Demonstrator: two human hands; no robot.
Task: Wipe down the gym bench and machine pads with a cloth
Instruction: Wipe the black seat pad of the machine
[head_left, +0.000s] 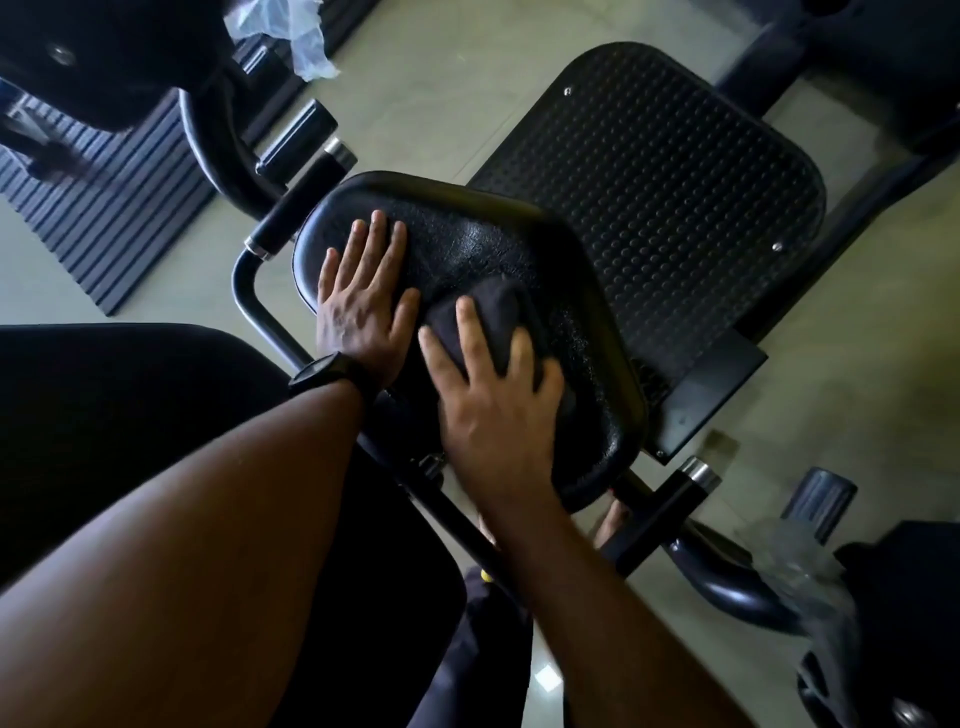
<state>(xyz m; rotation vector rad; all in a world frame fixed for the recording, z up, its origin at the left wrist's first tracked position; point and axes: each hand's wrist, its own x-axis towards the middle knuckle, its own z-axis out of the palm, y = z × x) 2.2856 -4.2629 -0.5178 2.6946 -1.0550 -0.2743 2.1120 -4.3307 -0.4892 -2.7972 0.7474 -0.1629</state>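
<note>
— While the person leans over that machine, can you see where the dark, bunched-up cloth (483, 306) is?

— Under the right hand (493, 405), on the near middle of the black, grained vinyl seat pad (519, 244). The fingers are spread and curved over the wad, holding it down against the pad.

— And the left hand (363, 296)?

— Flat and wide on the pad's left side, just beside the cloth, holding nothing. I'd say it steadies the seat. There's a black wristwatch (332, 376) on that wrist.

— How will the cloth handle?

— Soft and light, I judge. It crumples to fit the palm, so it's best taken as a wad from on top. The pad looks firm and glossy, so the cloth should glide across it, though the rolled edges will likely need fingers wrapped round them.

— Count things for me.

— One cloth, one seat pad under it, two hands. Two black grips with chrome collars: the left handle (306, 208) at the far side, the right handle (685, 488) nearer. One black, studded rubber footplate (675, 182) lies beyond the pad, to the right.
</note>
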